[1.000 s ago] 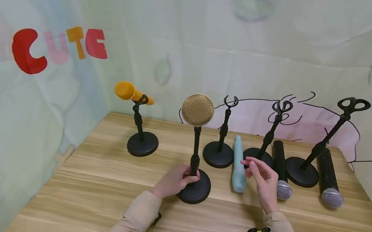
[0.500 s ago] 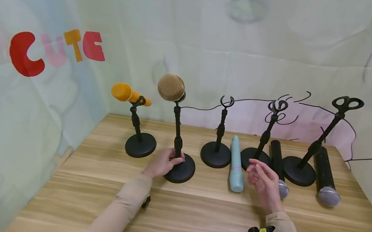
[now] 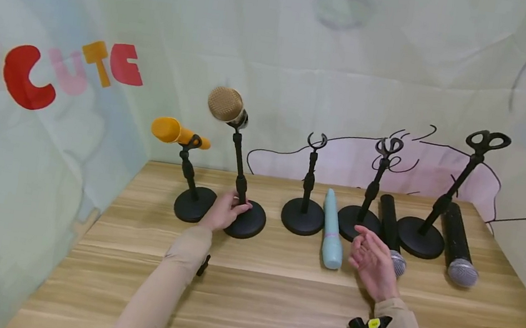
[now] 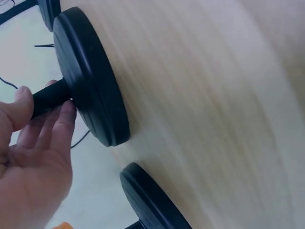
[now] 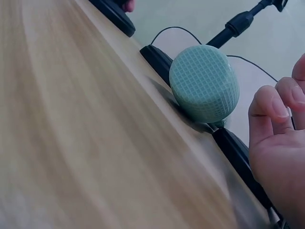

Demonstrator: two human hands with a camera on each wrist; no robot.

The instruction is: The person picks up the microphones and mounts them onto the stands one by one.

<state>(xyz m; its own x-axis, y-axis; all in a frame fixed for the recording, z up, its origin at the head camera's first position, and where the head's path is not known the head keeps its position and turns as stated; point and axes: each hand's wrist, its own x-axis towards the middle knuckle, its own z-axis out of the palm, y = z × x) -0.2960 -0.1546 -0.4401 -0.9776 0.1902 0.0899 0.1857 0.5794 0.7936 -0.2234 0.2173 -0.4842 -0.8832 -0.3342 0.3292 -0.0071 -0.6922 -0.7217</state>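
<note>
My left hand (image 3: 223, 211) grips the lower pole of a black microphone stand (image 3: 241, 183) just above its round base, and the left wrist view shows fingers and thumb around the pole (image 4: 50, 98). A gold-headed microphone (image 3: 226, 105) sits on top of that stand, tilted. My right hand (image 3: 375, 264) hovers with loosely curled fingers and holds nothing. Nearest to it are a light blue microphone (image 3: 332, 235), lying on the table, and a black microphone (image 3: 390, 227) with a silver head, partly hidden by the hand. In the right wrist view the blue microphone's meshed head (image 5: 204, 83) faces the camera.
An orange microphone (image 3: 174, 131) rests in a stand (image 3: 194, 205) at the left. Three bare stands with clips stand to the right: a short one (image 3: 303, 217), a middle one (image 3: 371, 193) and a tall one (image 3: 444, 203). Another black microphone (image 3: 457, 236) lies at far right on the wooden table (image 3: 272, 311).
My left hand has moved the stand with the gold-headed microphone left and back, next to the orange microphone's stand. My right hand has shifted slightly away from the blue microphone.
</note>
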